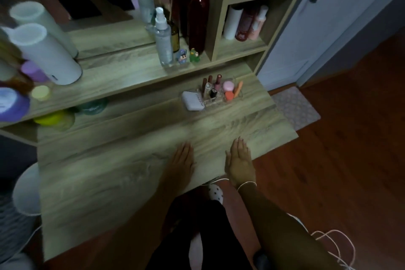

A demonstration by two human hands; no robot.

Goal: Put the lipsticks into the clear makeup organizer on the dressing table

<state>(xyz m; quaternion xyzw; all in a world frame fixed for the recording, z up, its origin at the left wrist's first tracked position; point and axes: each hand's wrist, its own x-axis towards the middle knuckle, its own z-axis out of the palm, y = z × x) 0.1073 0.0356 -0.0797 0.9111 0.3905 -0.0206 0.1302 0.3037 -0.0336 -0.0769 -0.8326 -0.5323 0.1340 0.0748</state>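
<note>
The clear makeup organizer (219, 101) stands at the back right of the wooden dressing table (122, 173). Several lipsticks (210, 86) stand upright in its slots, beside a pink round compact (228, 86) and orange sponges (232, 94). A white flat case (192, 100) lies against the organizer's left side. My left hand (182, 161) rests flat on the tabletop near the front edge, fingers extended, holding nothing. My right hand (239, 160) lies flat beside it, also holding nothing. Both hands are well in front of the organizer.
A raised shelf behind holds a white tumbler (47, 55), spray bottles (163, 39), two small figurines (188, 56) and purple jars (13, 103). Cubbies at right hold bottles (245, 23). A white door (328, 17) and wooden floor (341, 171) lie to the right.
</note>
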